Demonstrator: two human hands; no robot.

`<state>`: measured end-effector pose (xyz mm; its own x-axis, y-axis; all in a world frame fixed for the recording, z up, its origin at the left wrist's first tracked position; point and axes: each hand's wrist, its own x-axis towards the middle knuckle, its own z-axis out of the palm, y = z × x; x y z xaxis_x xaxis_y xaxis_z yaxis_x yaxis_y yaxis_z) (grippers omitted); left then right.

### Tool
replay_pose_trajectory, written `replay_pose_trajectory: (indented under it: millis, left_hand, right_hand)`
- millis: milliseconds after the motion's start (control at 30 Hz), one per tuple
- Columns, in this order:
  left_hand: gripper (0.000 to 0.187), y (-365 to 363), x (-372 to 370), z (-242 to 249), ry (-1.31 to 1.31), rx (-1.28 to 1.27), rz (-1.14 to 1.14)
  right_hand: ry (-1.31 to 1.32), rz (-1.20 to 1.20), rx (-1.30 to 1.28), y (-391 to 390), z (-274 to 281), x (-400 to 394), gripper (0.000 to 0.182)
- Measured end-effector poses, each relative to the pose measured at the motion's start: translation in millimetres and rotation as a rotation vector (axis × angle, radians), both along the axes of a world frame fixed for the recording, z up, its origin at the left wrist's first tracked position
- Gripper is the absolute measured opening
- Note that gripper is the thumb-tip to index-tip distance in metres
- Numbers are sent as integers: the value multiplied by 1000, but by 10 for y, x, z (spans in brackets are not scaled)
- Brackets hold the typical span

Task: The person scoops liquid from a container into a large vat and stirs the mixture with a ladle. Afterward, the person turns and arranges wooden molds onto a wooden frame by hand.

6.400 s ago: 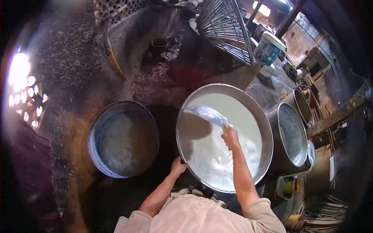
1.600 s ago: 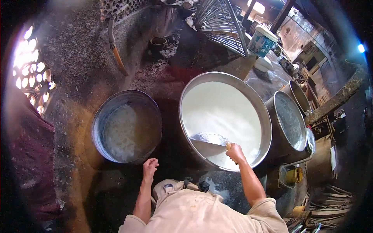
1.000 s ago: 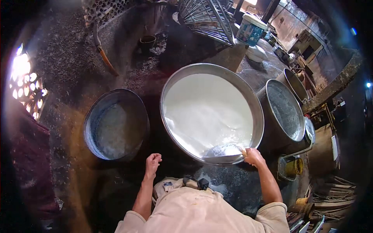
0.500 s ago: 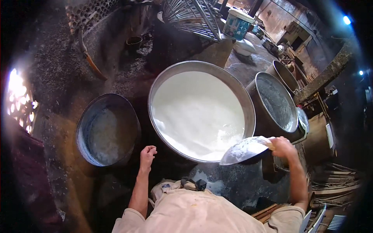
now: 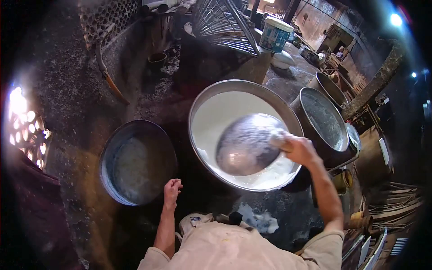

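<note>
A large round metal vat [image 5: 201, 104] holds white liquid. My right hand [image 5: 297, 147] is closed on the handle of a broad metal scoop [image 5: 247, 146], which is over the vat's right half, its rounded face toward the camera and blurred. Whether the scoop touches the liquid cannot be made out. My left hand [image 5: 172, 191] has its fingers curled, below and left of the vat, near the right side of a dark round tub [image 5: 107, 180]. No object shows in it.
Two metal vats [image 5: 321, 114] [image 5: 330, 89] stand at the right. Beyond are a lidded bucket [image 5: 275, 35], a pale sack [image 5: 282, 60] and a barred metal frame [image 5: 225, 27]. A slanting post [image 5: 375, 85] and stacked sticks [image 5: 391, 204] are on the right.
My right hand has swung the scoop up and left from the vat's lower right rim to over its inside. The scoop has turned. My left hand stays curled; the view has shifted slightly.
</note>
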<state>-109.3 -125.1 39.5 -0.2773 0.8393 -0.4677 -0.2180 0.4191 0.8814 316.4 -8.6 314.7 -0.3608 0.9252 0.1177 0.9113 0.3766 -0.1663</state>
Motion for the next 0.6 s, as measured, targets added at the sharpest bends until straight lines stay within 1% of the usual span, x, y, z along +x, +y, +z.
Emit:
replay_pose_trajectory:
  millis: [33, 67, 100, 133, 167, 200, 233, 267, 300, 367, 433, 467, 500, 567, 600]
  left_hand:
    - [19, -32, -76, 45, 7, 8, -2]
    - [19, -98, -150, 81, -9, 12, 32]
    - [20, -164, -229, 86, -24, 18, 65]
    - [17, -246, -351, -16, 18, 11, 66]
    - [17, -354, -454, -33, 25, 21, 63]
    - [17, -471, -544, 2, 17, -6, 122]
    - [17, -588, -619, 20, 5, -31, 183]
    - [19, -737, -699, -6, -18, -13, 245]
    - [21, -898, -787, -46, -40, 4, 308]
    - [20, -1188, -960, -144, -54, -53, 403]
    - [19, -1467, -1034, -170, -43, -112, 503]
    - [17, -1588, -1047, -216, -44, -118, 525]
    - [16, -1682, -1050, -264, -45, -124, 546]
    - [15, -1758, -1004, -311, -58, -156, 533]
    - [14, -1741, -973, -325, -69, -194, 524]
  right_hand:
    - [51, 134, 68, 127, -235, -183, 67]
    - [-8, 174, -22, 276, -497, -335, 63]
    - [-84, 162, -42, 284, -510, -711, 57]
    - [-119, 256, -69, 416, -754, -887, 50]
    - [-121, 302, -59, 533, -1044, -1087, 51]
    - [-311, 283, -213, 628, -1187, -1328, 49]
    - [-273, 425, -210, 486, -952, -1648, 45]
    - [-222, 518, -156, 571, -1177, -1771, 44]
    - [-322, 491, -258, 675, -1461, -1898, 42]
    - [-354, 601, -248, 656, -1523, -2114, 35]
    - [-463, 718, -266, 687, -1680, -2236, 26]
    - [-427, 735, -277, 660, -1761, -2274, 21]
    - [-516, 743, -327, 635, -1755, -2343, 24]
    - [-512, 709, -403, 588, -1877, -2415, 25]
    - [-567, 742, -403, 561, -1925, -2424, 24]
